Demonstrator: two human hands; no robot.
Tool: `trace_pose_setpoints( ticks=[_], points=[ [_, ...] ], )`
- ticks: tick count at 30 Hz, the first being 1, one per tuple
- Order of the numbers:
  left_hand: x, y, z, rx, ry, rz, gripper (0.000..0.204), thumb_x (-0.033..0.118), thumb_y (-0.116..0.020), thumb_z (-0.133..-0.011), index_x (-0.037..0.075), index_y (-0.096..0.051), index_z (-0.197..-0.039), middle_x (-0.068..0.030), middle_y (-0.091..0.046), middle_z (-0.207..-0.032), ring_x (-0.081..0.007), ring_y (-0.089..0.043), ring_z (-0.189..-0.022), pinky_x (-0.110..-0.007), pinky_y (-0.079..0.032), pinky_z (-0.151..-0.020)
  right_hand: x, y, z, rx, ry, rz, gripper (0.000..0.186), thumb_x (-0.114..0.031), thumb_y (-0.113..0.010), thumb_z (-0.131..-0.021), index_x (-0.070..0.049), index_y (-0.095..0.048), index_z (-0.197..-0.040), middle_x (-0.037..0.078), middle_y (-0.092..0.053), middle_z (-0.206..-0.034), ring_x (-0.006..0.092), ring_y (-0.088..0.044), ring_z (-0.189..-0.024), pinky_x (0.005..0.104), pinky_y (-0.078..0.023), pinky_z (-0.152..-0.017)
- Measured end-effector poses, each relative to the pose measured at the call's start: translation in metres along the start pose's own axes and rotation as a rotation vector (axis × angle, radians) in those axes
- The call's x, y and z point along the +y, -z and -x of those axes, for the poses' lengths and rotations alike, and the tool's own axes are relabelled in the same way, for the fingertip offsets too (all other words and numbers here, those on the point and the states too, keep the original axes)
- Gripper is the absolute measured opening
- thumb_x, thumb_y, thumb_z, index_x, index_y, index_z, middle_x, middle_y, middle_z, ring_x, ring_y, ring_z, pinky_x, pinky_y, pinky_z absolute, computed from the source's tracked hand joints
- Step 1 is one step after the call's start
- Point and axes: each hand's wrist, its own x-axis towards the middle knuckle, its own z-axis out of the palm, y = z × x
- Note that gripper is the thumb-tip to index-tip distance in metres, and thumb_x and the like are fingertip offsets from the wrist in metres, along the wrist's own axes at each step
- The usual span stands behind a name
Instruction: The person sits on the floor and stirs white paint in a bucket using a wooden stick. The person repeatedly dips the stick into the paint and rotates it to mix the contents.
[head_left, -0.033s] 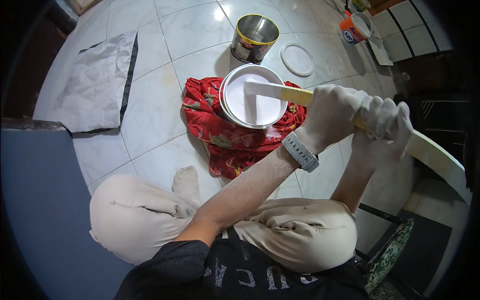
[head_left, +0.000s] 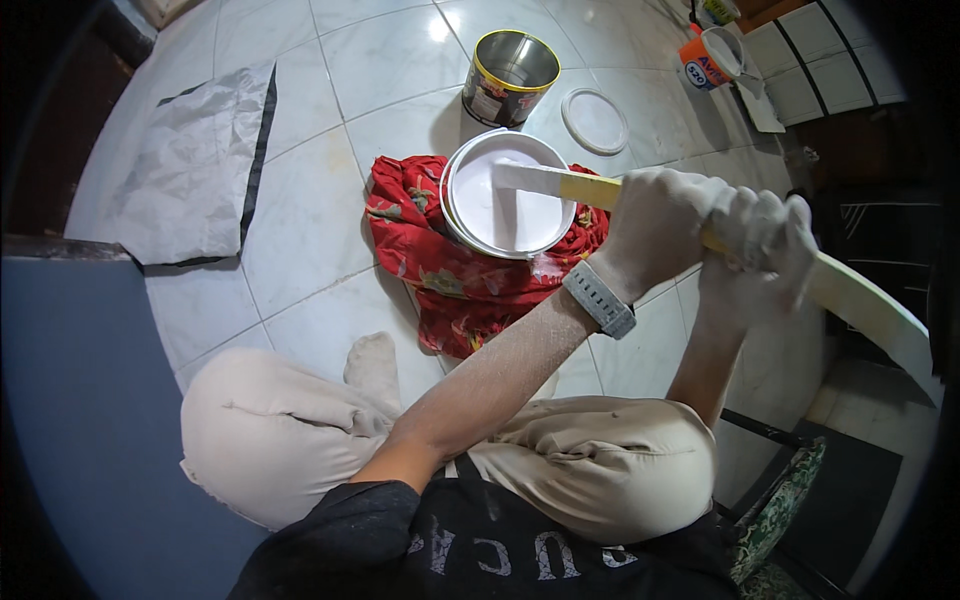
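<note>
With both hands I grip a long flat stick [head_left: 590,190], whitish with a yellow middle. Its lower end stands in white paint-like liquid [head_left: 490,205] inside a white bucket [head_left: 447,205]. My left hand [head_left: 660,225], powdery white and with a grey watch on its wrist, is wrapped round the stick nearer the bucket. Close beside it, higher up, my right hand [head_left: 765,245] is closed round the same stick, whose upper end runs out to the right. Under and around the bucket lies a bunched red floral cloth [head_left: 430,260].
Behind the bucket stands an open metal can [head_left: 500,100] with a yellow rim. A round white lid [head_left: 594,121] lies beside it. An orange-and-white tub [head_left: 710,60] is far right. A white sheet [head_left: 190,170] lies left, and a green-patterned chair [head_left: 780,505] stands near my right knee.
My hands and the upper part of the stick have shifted very slightly left. The bucket and cloth look almost the same.
</note>
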Motion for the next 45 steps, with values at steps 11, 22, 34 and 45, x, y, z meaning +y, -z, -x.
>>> trace_pose_setpoints(
  ticks=[11, 22, 34, 45],
  points=[
    [-0.038, 0.020, -0.020, 0.016, 0.221, -0.091, 0.014, 0.022, -0.072, -0.075, 0.009, -0.068, -0.075, -0.0157, -0.067, -0.071, -0.0358, -0.068, -0.073, -0.045, -0.055, -0.065, 0.039, -0.026, -0.056, -0.058, -0.374, 0.246, 0.044, -0.021, -0.041, -0.099, -0.015, -0.029, -0.056, -0.002, -0.021, -0.049, 0.0100, -0.020, -0.046, 0.0290, -0.028, -0.054],
    [0.004, 0.032, -0.046, 0.008, 0.188, 0.102, 0.009, 0.016, -0.066, -0.078, 0.008, -0.067, -0.074, -0.0170, -0.066, -0.070, -0.0370, -0.067, -0.075, -0.045, -0.054, -0.065, 0.004, -0.060, -0.064, 0.065, -0.066, 0.339, 0.047, -0.019, -0.046, -0.096, -0.017, -0.028, -0.053, -0.003, -0.019, -0.048, 0.0096, -0.017, -0.042, 0.0272, -0.026, -0.047],
    [0.020, 0.035, -0.006, -0.478, 0.247, 0.116, 0.009, 0.013, -0.066, -0.077, 0.005, -0.065, -0.078, -0.0192, -0.066, -0.077, -0.0376, -0.066, -0.076, -0.043, -0.053, -0.066, 0.004, -0.042, 0.013, 0.377, 0.087, 0.258, 0.037, -0.007, -0.049, -0.092, -0.010, -0.035, -0.058, -0.004, -0.028, -0.049, 0.0048, -0.023, -0.040, 0.0248, -0.019, -0.039],
    [-0.009, 0.020, 0.030, -0.344, 0.048, -0.080, 0.013, 0.013, -0.069, -0.074, 0.008, -0.057, -0.077, -0.0091, -0.060, -0.075, -0.0284, -0.062, -0.078, -0.039, -0.049, -0.074, 0.035, -0.028, 0.043, 0.359, 0.205, 0.243, 0.038, -0.014, -0.038, -0.095, -0.016, -0.027, -0.059, -0.005, -0.025, -0.049, 0.0053, -0.020, -0.040, 0.0243, -0.020, -0.039]
  ],
)
